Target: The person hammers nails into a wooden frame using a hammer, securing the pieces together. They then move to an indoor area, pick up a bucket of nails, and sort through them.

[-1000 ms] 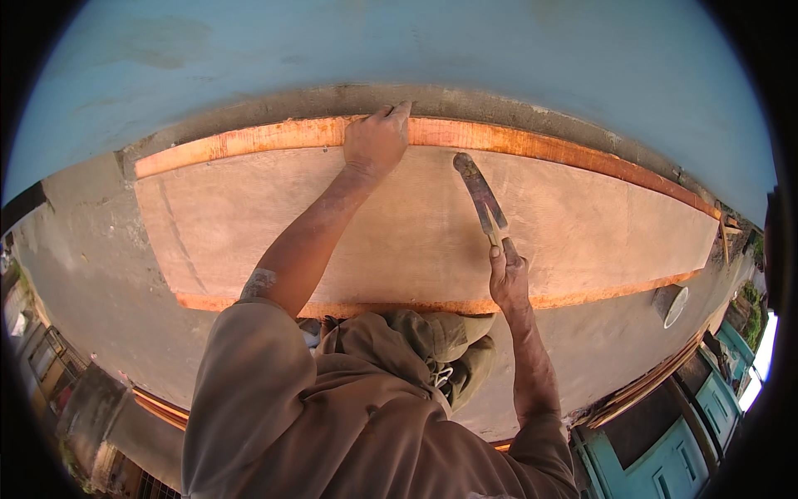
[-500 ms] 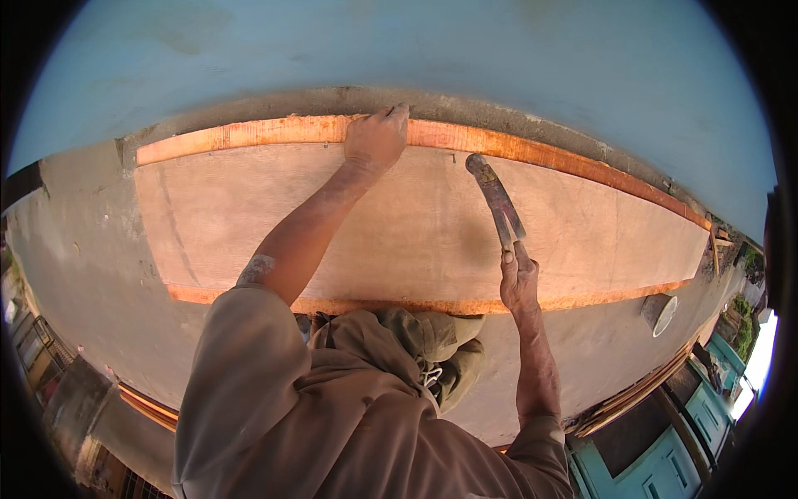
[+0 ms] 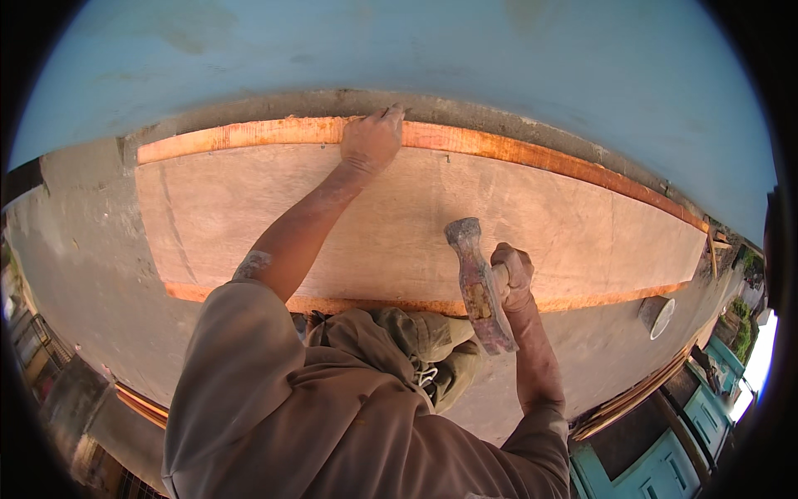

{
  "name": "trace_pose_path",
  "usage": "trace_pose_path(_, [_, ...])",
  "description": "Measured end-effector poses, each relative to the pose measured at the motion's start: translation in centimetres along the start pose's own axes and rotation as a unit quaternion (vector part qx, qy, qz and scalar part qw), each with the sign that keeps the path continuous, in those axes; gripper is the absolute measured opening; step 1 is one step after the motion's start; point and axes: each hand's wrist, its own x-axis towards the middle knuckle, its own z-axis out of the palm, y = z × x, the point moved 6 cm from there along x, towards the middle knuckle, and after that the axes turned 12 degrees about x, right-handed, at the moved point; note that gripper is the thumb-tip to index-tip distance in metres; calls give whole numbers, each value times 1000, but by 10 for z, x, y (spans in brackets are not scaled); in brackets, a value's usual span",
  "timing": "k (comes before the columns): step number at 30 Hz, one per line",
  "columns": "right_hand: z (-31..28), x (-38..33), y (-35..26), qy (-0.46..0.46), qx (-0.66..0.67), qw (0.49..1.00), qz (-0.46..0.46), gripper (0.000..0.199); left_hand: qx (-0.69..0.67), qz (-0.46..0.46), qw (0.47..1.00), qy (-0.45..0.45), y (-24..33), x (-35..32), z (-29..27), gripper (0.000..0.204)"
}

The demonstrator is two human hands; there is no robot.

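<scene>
Good striking likely calls for a far wooden strip (image 3: 515, 148) held firm, a square, measured swing — and left fingers well out of the path of the hammer (image 3: 477, 287). The right hand (image 3: 514, 273) is wrapped around its handle; the metal head lies just left of that grip. The left hand (image 3: 372, 140) bends over the strip (whether it pinches anything, I cannot tell).

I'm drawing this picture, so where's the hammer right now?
In the head view, the hammer is right of centre, gripped in the right hand, above the wooden board.
</scene>
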Motion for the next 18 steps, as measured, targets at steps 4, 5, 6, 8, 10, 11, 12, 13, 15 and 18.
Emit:
trace_pose_path(4, [-14,-20,74,28,-53,981,187,40,19,12,1000,-3,-1,0,3,25])
trace_pose_path(5, [-16,-20,58,56,-15,985,160,37,25,15,999,14,-5,2,6,25])
trace_pose_path(6, [-21,-25,41,83,18,986,143,34,25,18,999,23,-4,-1,8,25])
trace_pose_path(8, [-15,-27,26,94,52,994,33,33,10,6,1000,6,-5,0,6,25])
trace_pose_path(10, [-4,-24,25,66,17,995,-70,31,11,4,1000,-13,-2,0,4,25])
trace_pose_path(11, [4,-14,30,44,-30,991,-125,28,20,7,999,-24,0,1,4,25])
trace_pose_path(12, [8,-16,66,17,-59,985,162,40,30,9,999,-34,1,2,4,25])
trace_pose_path(13, [3,-11,69,43,-45,981,186,43,29,13,999,-24,1,-2,1,25])
trace_pose_path(15, [-4,-2,55,92,19,981,167,49,29,16,999,-4,0,-6,-1,25])
trace_pose_path(18, [-13,-14,4,157,118,980,38,59,-5,5,999,-46,0,1,-6,23])
